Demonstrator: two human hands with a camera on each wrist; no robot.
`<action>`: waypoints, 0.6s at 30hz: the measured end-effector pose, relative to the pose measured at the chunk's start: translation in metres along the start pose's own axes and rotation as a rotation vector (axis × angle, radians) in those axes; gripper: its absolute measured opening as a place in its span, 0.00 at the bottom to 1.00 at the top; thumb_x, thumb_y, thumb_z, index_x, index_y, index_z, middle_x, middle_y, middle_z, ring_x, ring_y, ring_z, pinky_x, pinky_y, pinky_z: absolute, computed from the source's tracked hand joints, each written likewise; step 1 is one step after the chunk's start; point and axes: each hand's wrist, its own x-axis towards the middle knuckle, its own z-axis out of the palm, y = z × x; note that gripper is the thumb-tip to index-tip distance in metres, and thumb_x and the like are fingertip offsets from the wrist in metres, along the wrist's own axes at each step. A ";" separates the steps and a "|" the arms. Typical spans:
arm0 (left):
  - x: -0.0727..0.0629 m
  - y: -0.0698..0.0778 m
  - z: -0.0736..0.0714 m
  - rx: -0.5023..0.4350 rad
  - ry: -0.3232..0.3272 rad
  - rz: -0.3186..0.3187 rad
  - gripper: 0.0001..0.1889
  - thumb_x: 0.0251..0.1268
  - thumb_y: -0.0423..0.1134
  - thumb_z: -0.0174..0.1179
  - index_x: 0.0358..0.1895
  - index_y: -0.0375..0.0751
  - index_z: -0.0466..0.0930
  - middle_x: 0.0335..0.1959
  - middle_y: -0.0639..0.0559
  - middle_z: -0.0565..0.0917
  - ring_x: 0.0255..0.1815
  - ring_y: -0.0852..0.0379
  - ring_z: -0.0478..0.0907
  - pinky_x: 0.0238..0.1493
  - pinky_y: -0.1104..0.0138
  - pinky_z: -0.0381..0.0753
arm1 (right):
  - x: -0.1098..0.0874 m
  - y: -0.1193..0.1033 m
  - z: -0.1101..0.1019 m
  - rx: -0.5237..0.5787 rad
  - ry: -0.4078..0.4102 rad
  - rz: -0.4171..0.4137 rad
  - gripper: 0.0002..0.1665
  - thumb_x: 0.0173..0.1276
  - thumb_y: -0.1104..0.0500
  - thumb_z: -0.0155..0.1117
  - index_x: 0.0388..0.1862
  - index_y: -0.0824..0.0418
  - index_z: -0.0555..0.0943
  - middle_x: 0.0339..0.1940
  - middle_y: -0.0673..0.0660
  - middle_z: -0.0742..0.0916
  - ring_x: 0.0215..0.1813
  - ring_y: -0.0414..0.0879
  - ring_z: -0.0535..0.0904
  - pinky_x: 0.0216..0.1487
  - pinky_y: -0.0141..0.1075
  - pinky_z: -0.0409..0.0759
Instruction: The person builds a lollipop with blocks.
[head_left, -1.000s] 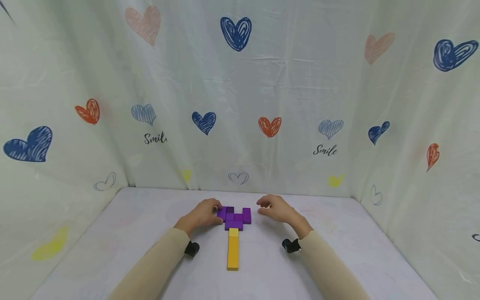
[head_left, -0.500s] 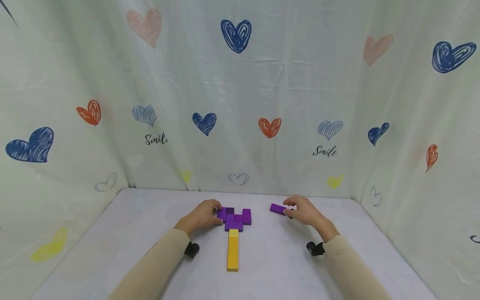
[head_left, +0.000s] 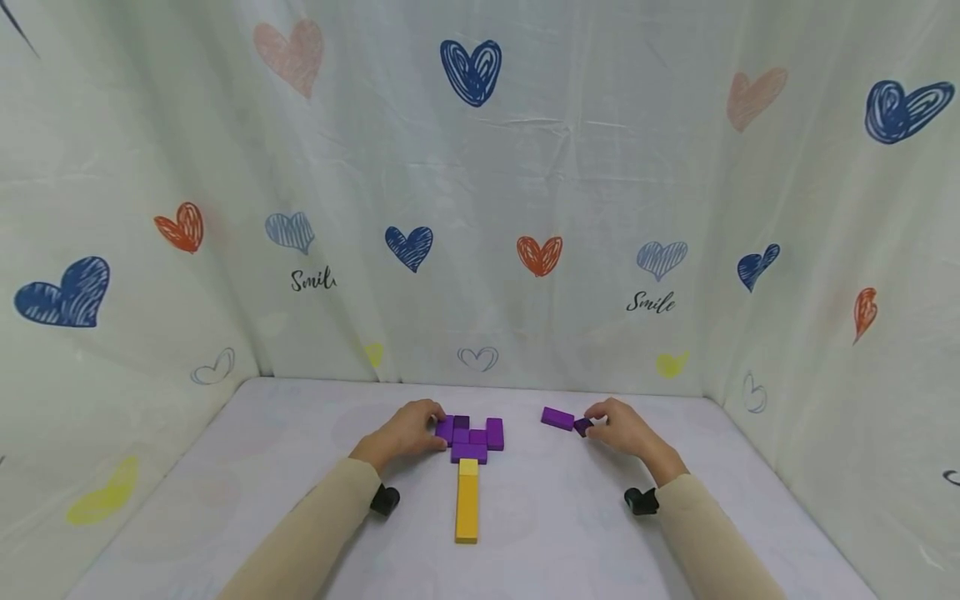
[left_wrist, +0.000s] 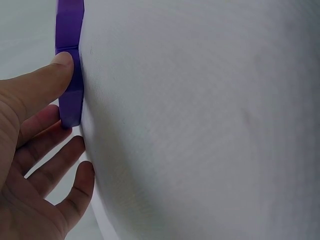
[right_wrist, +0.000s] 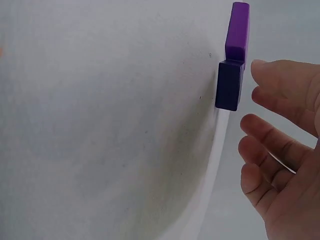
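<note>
My left hand (head_left: 408, 429) holds the left purple block (head_left: 444, 430) of a flat cluster between thumb and fingers. In the left wrist view the thumb lies along that block's side (left_wrist: 71, 100). My right hand (head_left: 624, 429) is at the right, fingers loosely bent, beside a small dark purple block (head_left: 582, 427). The right wrist view shows a gap between the fingertips and this dark block (right_wrist: 229, 86). A longer purple block (head_left: 557, 418) meets the dark block end to end at an angle. The cluster's right-hand purple block (head_left: 495, 433) stands upright in line beside the others.
A long yellow block (head_left: 467, 508) with a lighter yellow block (head_left: 468, 467) at its far end runs from the cluster toward me. All lie on a white-covered table (head_left: 540, 533). A white curtain (head_left: 480, 167) printed with hearts surrounds the back and sides.
My right hand has moved right, away from the cluster, bringing the long purple block and then the small dark one into sight. The left hand and the cluster have stayed put.
</note>
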 end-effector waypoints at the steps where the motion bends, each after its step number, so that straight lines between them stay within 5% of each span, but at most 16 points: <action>1: 0.000 0.000 0.000 0.002 0.001 0.002 0.21 0.52 0.41 0.72 0.50 0.42 0.79 0.50 0.48 0.79 0.52 0.49 0.74 0.60 0.54 0.72 | 0.000 0.001 0.000 -0.002 -0.002 -0.001 0.14 0.60 0.61 0.67 0.46 0.61 0.84 0.46 0.60 0.82 0.44 0.52 0.76 0.47 0.49 0.77; 11: 0.000 -0.001 0.000 0.001 0.006 -0.001 0.21 0.52 0.41 0.72 0.50 0.42 0.79 0.50 0.48 0.79 0.51 0.49 0.74 0.60 0.54 0.72 | 0.001 0.003 0.007 -0.002 0.005 -0.077 0.14 0.57 0.63 0.69 0.44 0.64 0.84 0.40 0.57 0.84 0.42 0.52 0.77 0.45 0.46 0.76; 18: 0.000 -0.001 0.000 0.002 0.008 0.010 0.21 0.52 0.41 0.72 0.50 0.41 0.79 0.49 0.47 0.79 0.51 0.49 0.74 0.60 0.54 0.73 | 0.004 0.004 0.010 0.007 0.005 -0.036 0.10 0.62 0.62 0.67 0.42 0.62 0.82 0.38 0.54 0.83 0.40 0.48 0.77 0.45 0.45 0.77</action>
